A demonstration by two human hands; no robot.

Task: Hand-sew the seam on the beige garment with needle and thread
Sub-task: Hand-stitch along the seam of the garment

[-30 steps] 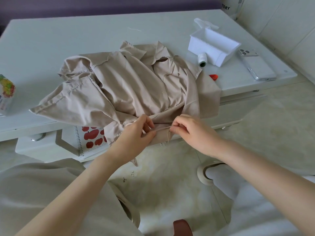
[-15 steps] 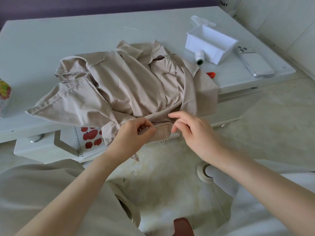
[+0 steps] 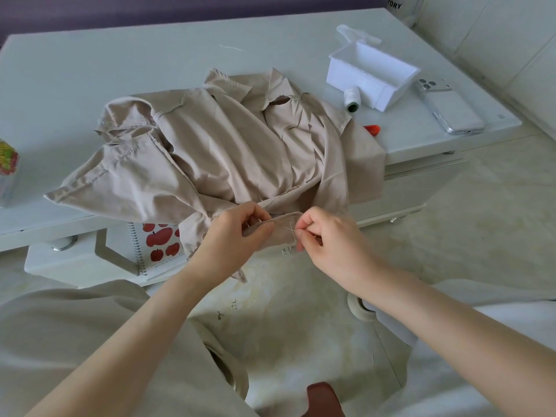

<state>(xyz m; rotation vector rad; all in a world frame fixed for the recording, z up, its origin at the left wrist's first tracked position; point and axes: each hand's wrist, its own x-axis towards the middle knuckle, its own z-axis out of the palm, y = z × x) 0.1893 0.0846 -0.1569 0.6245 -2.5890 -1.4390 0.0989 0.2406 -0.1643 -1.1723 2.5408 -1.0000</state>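
Observation:
A crumpled beige garment [image 3: 210,155] lies on the white table [image 3: 120,64], its near hem hanging over the front edge. My left hand [image 3: 237,233] pinches a folded strip of that hem between thumb and fingers. Just to its right, my right hand [image 3: 325,236] has its fingers curled at the end of the strip, pinching something fine; a thin pale thread [image 3: 290,230] shows between the two hands. The needle itself is too small to make out.
A white open box [image 3: 373,73] stands at the back right, with a thread spool [image 3: 352,99] beside it, a phone [image 3: 451,108] further right and a small orange object [image 3: 373,129] by the garment. An apple-print notebook [image 3: 159,242] sits under the table edge.
My right hand went from open fingers reaching over the hem to a curled pinch at the strip's right end. My left hand kept its grip on the hem.

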